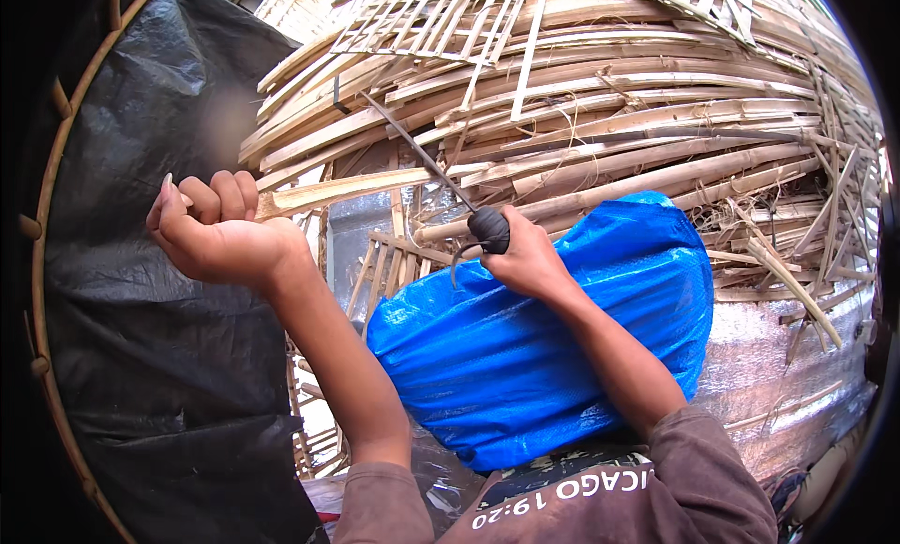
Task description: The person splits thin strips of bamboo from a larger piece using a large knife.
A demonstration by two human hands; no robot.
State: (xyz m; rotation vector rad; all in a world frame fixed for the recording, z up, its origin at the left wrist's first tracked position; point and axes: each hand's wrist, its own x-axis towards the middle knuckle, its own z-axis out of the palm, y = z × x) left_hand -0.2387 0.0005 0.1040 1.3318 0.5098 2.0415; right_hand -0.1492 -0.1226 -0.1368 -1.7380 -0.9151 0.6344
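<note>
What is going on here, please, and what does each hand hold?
A seated person is handling split wood. The left hand holds one end of a pale strip. The right hand grips a long knife by its dark handle, and the blade crosses over the strip. A blue sheet covers the lap; beyond lies a pile of strips.

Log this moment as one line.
Left hand: grips pale flat wooden strip | right hand: holds black wrapped handle of long thin dark blade | blade: crosses strip in view
</note>
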